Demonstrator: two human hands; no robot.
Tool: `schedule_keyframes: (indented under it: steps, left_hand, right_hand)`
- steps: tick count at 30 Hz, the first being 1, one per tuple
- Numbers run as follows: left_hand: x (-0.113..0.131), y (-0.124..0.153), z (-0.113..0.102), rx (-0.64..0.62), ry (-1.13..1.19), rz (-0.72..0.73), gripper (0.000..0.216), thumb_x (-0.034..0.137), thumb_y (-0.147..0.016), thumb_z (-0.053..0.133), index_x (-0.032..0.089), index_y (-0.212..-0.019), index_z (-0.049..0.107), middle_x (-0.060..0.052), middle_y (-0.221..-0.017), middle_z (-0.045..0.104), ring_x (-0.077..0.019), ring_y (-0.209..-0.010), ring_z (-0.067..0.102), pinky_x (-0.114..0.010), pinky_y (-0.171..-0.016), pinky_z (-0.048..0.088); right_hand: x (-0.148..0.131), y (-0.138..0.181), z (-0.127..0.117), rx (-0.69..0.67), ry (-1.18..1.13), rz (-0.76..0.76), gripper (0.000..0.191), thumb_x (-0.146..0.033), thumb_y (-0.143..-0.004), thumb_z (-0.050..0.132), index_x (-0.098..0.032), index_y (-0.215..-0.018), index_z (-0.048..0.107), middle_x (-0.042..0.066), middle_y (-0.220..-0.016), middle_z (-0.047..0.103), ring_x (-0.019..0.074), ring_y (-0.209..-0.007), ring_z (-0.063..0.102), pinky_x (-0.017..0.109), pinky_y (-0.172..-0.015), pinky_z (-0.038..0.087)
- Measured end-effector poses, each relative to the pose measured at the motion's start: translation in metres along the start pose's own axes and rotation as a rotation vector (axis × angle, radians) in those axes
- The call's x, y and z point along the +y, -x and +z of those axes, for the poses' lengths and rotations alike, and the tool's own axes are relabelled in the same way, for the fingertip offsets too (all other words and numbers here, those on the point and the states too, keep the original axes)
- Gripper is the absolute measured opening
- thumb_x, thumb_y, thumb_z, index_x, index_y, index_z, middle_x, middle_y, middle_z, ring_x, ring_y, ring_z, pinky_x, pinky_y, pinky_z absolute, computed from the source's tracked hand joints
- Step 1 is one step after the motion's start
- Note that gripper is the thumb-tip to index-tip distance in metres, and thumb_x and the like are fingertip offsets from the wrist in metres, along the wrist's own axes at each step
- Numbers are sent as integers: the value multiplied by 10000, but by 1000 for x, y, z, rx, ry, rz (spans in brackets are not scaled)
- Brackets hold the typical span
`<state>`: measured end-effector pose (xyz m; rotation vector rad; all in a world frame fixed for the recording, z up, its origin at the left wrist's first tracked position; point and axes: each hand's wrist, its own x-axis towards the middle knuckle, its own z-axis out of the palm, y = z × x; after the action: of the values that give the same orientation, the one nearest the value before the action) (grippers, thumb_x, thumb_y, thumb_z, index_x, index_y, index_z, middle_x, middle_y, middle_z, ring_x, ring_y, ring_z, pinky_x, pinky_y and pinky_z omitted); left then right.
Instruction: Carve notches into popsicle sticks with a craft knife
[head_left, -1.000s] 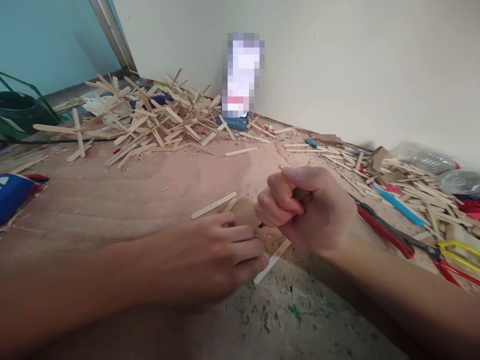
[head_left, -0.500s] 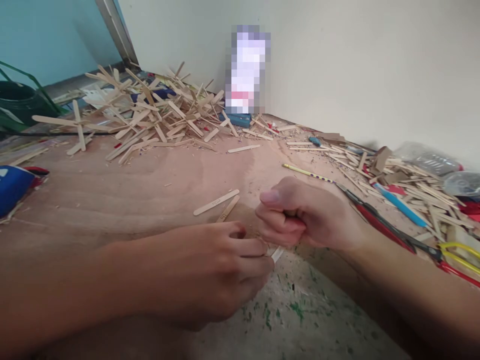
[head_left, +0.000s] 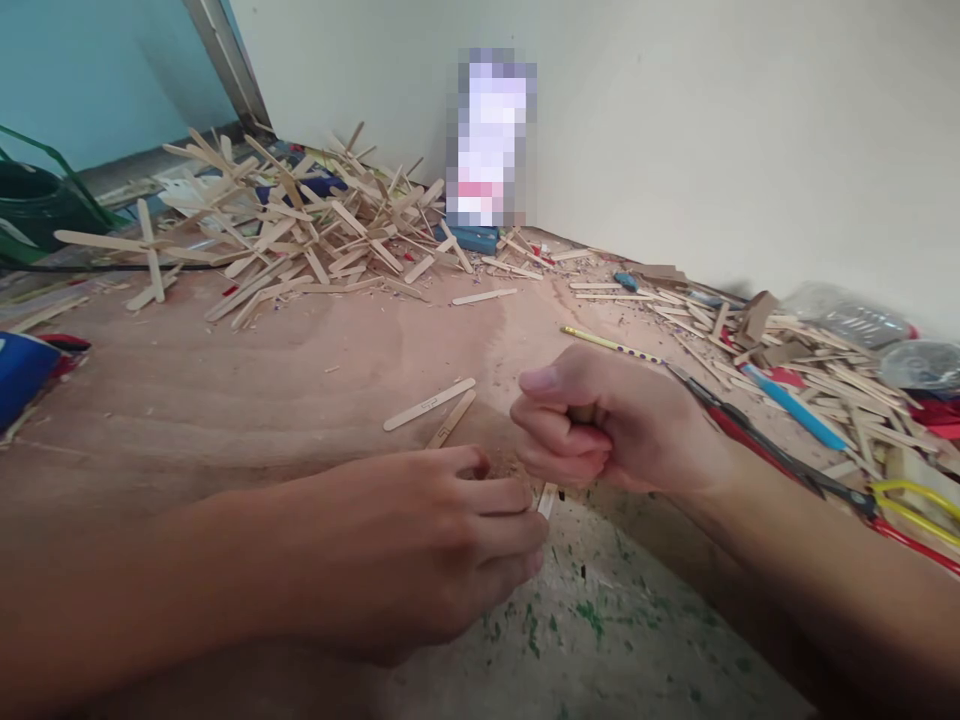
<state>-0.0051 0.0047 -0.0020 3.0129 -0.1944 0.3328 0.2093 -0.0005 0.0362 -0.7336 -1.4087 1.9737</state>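
Observation:
My left hand (head_left: 435,545) lies low on the wooden board (head_left: 225,400), fingers curled and pressed onto a flat wooden stick (head_left: 547,497) whose pale end pokes out past my fingertips. My right hand (head_left: 600,425) is a tight fist just right of it, gripping something brown that is mostly hidden inside the fingers. The fist sits directly over the stick's free end. Two loose sticks (head_left: 435,410) lie on the board just beyond my left hand.
A big heap of wooden sticks (head_left: 300,230) fills the back left. More sticks and scraps (head_left: 787,360) line the wall at right, with a pencil (head_left: 611,345), red-handled pliers (head_left: 780,455), a blue pen (head_left: 795,405) and yellow-handled cutters (head_left: 911,500). A green bucket (head_left: 34,205) stands far left.
My right fist has dropped from a raised position down onto the stick. The stick's exposed end past my left fingers has become much shorter. The pencil behind the fist has come into sight.

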Motion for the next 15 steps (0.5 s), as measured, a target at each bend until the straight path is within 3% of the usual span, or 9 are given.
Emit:
schedule_keyframes:
  steps: [7,11,15]
  left_hand:
    - [0,0,-4,6,22,17,165,256,-1022,671,229,-1150,773,-84,-1314,771,-264,-1205,698,-392,-1050,567]
    - [1,1,-1,-30,36,24,238,289,-1064,619,254,-1253,758,-65,-1437,739,-262,-1280,671,-397,-1059,553]
    - [3,0,3,4,27,1,314,235,-1137,499,195,-1357,720,-70,-1493,710,-243,-1299,667,-402,-1063,533]
  right_hand:
    - [6,-3,7,22,-25,-109,591,-320,-1061,552,-210,-530,317,-72,-474,252,71,-442,246,250,-463,242]
    - [11,-4,10,44,-54,-182,601,-337,-1059,558,-210,-529,305,-70,-477,234,75,-437,253,260,-464,238]
    - [15,-5,13,106,-109,-233,596,-371,-1046,569,-222,-533,303,-70,-468,246,78,-432,238,268,-464,239]
